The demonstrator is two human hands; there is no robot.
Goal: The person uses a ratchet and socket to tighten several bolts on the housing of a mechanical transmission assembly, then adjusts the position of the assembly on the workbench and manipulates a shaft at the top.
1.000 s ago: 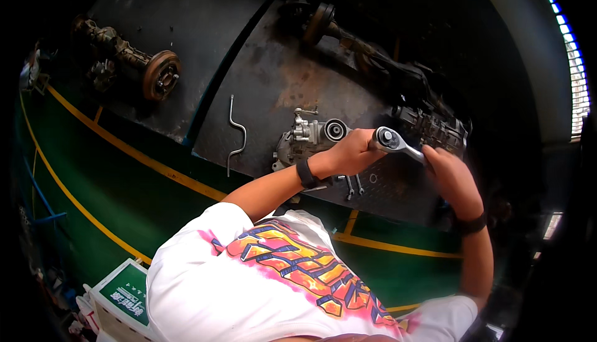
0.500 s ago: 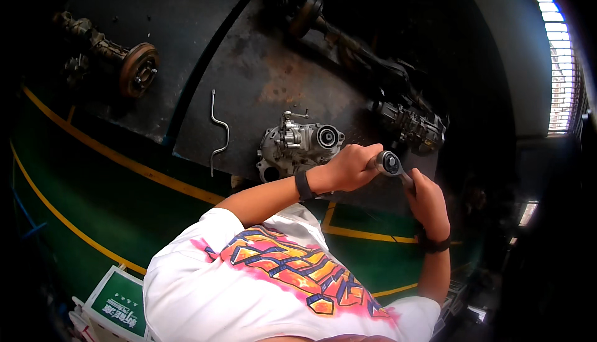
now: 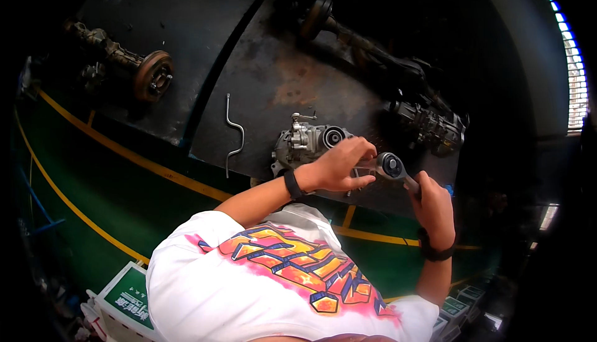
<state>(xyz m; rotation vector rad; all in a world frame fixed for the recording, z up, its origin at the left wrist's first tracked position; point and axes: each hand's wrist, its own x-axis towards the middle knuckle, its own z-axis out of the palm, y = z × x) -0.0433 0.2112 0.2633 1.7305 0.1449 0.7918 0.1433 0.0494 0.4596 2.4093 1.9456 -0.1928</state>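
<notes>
My right hand [image 3: 433, 211] is wrapped round the handle of a ratchet wrench [image 3: 392, 166], whose round silver head points up and to the left. At the left of that head, my left hand [image 3: 341, 164] has its thumb and fingers apart. A silvery part beside the head shows in the gap between them, and whether they touch it I cannot tell. Just beyond my left hand stands a silver gearbox housing [image 3: 305, 141] with a round bearing opening, partly covered by that hand. To its left lies a bent steel speed-handle brace [image 3: 236, 133].
A dark metal bench [image 3: 261, 74] carries a long axle [image 3: 373, 49] and a dark gearbox [image 3: 429, 127] at the right. Another axle with a rusty brake drum [image 3: 153, 75] is at the left. Green-and-white boxes [image 3: 127, 298] stand low at the left and right.
My left hand has loosened from beside the wrench head and its fingers have spread. The right hand keeps its hold on the handle. The whole view has shifted slightly.
</notes>
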